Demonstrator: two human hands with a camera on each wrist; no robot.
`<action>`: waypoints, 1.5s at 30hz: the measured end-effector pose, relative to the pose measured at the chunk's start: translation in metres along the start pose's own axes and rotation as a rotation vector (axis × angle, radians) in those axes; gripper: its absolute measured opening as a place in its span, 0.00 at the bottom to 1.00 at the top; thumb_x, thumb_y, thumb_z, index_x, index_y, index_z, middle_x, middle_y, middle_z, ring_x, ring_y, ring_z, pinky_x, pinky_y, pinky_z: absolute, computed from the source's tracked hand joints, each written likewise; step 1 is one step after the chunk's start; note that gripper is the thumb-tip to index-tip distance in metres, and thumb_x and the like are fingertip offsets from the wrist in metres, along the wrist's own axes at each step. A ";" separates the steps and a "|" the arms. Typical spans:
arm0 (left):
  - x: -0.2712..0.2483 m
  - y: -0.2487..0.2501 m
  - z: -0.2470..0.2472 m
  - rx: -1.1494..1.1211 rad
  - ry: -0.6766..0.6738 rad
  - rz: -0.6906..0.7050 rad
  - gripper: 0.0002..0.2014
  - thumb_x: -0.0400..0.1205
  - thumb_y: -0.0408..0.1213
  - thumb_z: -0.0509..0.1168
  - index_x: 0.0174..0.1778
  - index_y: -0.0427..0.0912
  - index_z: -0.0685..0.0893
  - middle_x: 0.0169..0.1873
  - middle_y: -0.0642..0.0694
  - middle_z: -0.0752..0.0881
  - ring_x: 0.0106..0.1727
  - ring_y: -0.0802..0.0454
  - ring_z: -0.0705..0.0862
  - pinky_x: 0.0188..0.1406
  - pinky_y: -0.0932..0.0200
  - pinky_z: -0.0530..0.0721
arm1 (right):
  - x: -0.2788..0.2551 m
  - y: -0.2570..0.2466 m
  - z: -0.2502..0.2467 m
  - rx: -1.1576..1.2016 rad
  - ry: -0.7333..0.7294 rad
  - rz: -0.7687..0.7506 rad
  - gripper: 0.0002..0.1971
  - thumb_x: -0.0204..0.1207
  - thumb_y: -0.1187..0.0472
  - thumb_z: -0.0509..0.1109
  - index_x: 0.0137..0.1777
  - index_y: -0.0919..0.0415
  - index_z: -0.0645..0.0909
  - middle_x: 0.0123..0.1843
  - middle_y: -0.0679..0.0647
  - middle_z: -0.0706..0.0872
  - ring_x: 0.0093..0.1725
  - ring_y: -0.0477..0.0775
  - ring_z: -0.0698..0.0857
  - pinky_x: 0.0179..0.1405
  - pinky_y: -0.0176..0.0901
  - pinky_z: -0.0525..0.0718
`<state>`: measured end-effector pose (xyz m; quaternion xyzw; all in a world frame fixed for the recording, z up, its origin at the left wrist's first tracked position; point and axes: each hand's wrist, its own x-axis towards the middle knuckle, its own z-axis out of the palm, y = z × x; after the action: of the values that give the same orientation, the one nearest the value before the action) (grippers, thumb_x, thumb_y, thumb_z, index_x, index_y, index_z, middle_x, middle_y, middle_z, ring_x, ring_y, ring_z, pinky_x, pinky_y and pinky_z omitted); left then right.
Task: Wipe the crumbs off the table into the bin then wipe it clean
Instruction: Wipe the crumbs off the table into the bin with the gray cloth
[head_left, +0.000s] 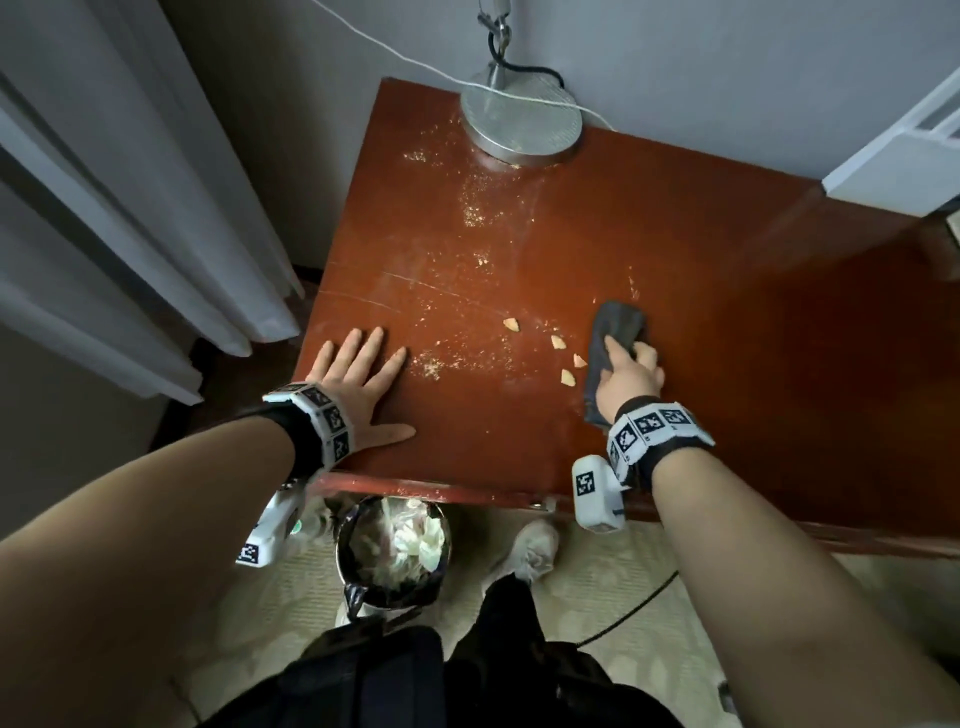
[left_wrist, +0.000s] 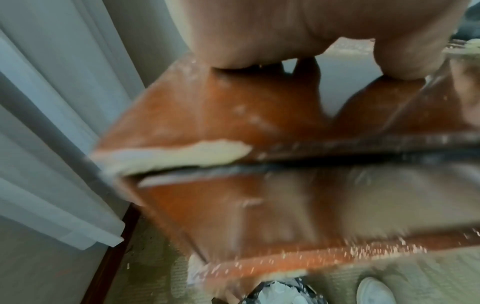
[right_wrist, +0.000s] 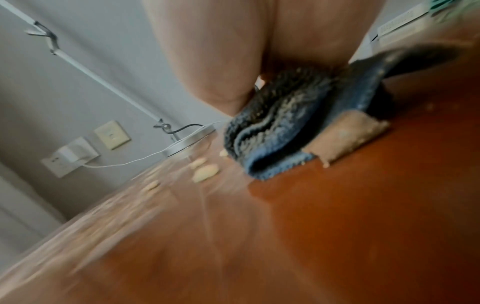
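Note:
A red-brown wooden table (head_left: 675, 249) carries fine crumbs (head_left: 475, 202) and several larger pale crumb pieces (head_left: 557, 342) near its middle. My right hand (head_left: 631, 376) holds a folded dark blue-grey cloth (head_left: 613, 327) pressed on the table, just right of the pale pieces; the cloth (right_wrist: 293, 131) and the crumb pieces (right_wrist: 205, 173) also show in the right wrist view. My left hand (head_left: 361, 374) lies flat with fingers spread on the table's front left corner. A bin (head_left: 392, 551) lined with a dark bag stands on the floor under the front edge.
A round metal lamp base (head_left: 521, 122) with a white cable sits at the table's back. White curtains (head_left: 130, 208) hang to the left and a white box (head_left: 893, 156) sits at the right. My shoe (head_left: 532, 551) is beside the bin.

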<state>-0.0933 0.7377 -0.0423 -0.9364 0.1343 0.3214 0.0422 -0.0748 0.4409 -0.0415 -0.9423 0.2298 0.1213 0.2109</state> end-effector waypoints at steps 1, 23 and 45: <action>-0.005 -0.005 0.004 0.015 -0.007 0.009 0.49 0.74 0.73 0.49 0.78 0.55 0.27 0.78 0.45 0.25 0.80 0.44 0.29 0.78 0.44 0.33 | -0.011 -0.009 0.010 0.004 -0.004 -0.017 0.25 0.83 0.67 0.54 0.78 0.48 0.65 0.80 0.54 0.56 0.76 0.63 0.59 0.76 0.55 0.62; -0.004 -0.013 0.007 0.026 -0.118 0.037 0.67 0.56 0.82 0.59 0.74 0.56 0.20 0.74 0.45 0.18 0.76 0.40 0.21 0.76 0.35 0.29 | 0.100 -0.005 -0.044 0.214 0.070 0.261 0.20 0.85 0.56 0.56 0.76 0.55 0.70 0.75 0.54 0.74 0.72 0.59 0.74 0.65 0.42 0.72; -0.004 -0.011 0.004 0.037 -0.127 0.015 0.67 0.55 0.82 0.59 0.73 0.57 0.18 0.74 0.46 0.19 0.76 0.40 0.21 0.74 0.35 0.28 | 0.050 -0.027 -0.025 -0.077 0.035 -0.072 0.22 0.81 0.68 0.57 0.75 0.54 0.70 0.76 0.59 0.64 0.73 0.65 0.68 0.75 0.52 0.67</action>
<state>-0.0951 0.7499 -0.0429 -0.9122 0.1441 0.3779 0.0656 -0.0150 0.4324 -0.0268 -0.9594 0.1946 0.1057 0.1746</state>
